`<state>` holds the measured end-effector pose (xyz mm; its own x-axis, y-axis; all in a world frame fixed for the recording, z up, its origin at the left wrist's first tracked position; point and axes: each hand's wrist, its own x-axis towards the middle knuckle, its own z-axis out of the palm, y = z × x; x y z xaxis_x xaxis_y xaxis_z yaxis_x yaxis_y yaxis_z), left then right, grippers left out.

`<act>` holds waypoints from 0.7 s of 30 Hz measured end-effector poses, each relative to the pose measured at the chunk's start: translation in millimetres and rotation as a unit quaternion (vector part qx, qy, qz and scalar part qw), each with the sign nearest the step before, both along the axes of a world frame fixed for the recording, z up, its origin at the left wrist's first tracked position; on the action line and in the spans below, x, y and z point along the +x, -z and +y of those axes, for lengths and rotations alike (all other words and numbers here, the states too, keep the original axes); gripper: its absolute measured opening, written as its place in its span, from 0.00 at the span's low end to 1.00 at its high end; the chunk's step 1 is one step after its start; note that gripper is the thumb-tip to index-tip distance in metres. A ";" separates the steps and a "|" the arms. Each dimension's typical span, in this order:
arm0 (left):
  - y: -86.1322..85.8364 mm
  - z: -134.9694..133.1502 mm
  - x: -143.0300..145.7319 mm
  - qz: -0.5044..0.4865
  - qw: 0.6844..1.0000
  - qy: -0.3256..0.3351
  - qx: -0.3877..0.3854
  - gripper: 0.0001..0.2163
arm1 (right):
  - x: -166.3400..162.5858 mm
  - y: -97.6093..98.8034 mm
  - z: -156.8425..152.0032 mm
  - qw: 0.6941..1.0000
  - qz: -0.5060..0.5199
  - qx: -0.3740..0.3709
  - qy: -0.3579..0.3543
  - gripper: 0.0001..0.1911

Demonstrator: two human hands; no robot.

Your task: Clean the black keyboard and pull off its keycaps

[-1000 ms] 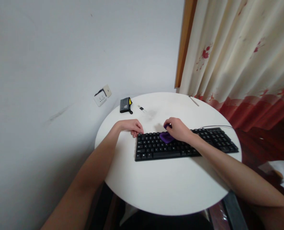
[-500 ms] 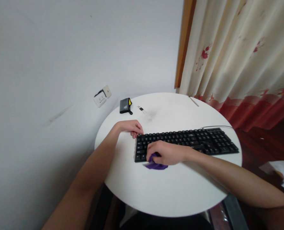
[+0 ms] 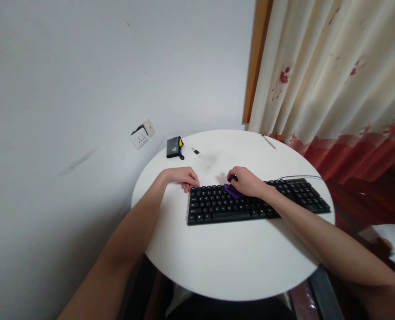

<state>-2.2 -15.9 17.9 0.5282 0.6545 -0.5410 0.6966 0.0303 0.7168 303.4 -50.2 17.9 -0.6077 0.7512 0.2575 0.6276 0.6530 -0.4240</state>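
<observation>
Hands at keyboard [image 3: 284,201]: cloth under right hand, left hand at corner

Right hand [image 3: 248,181]: palm down over the far key rows, left of the keyboard's middle. Fingers are curled close together and clamp a purple cloth [image 3: 232,191]. The cloth is bunched beneath the fingertips, pressed onto the keys, with one fold showing on the near side of the fingers.

Left hand [image 3: 183,176]: rests on the white round table [image 3: 230,258], knuckles up. Fingers are bent and drawn narrow, with the tips touching the keyboard's far left corner. Whether they grip the edge cannot be told.

Keyboard: black, lying flat across the table, stretching from the left fingertips past the right wrist and away to the right. Its cable [image 3: 300,176] runs from the far right edge.

Other items: beyond the left fingers, well apart, a dark pouch [image 3: 174,147] with a yellow tab sits at the table's far rim. A small dark clip-like object [image 3: 196,151] lies just right of it. A thin pale stick [image 3: 269,141] lies beyond the right fingers, near the curtain [image 3: 333,80]. A wall socket [image 3: 142,133] sits left of the pouch.
</observation>
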 end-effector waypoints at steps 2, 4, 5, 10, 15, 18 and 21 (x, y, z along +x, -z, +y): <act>0.0 0.1 0.5 0.000 1.000 0.002 0.002 0.19 | -8.7 -1.3 -16.2 0.998 -0.004 0.001 -0.057 0.13; 1.1 0.8 0.2 0.001 1.000 0.005 0.003 0.19 | -17.7 -5.4 -35.4 0.991 -0.003 -0.009 -0.132 0.14; 1.8 1.3 -0.1 0.002 1.000 0.005 0.004 0.19 | -21.4 -8.1 -44.5 0.984 -0.005 -0.020 -0.177 0.14; 4.0 1.8 -1.4 0.000 1.000 0.000 0.001 0.18 | -27.6 -20.4 -66.7 0.923 -0.002 -0.115 -0.366 0.13; 0.9 -0.4 0.9 0.003 1.000 -0.006 -0.001 0.19 | -13.1 -23.6 -42.0 0.943 0.063 -0.137 -0.296 0.15; 0.2 -0.4 1.1 0.002 1.000 -0.005 -0.003 0.18 | -0.3 -19.1 -15.6 0.983 0.106 -0.059 -0.138 0.15; 1.4 0.8 -0.4 -0.004 1.000 0.002 -0.003 0.18 | 7.0 -10.5 3.9 0.996 0.086 0.021 -0.014 0.13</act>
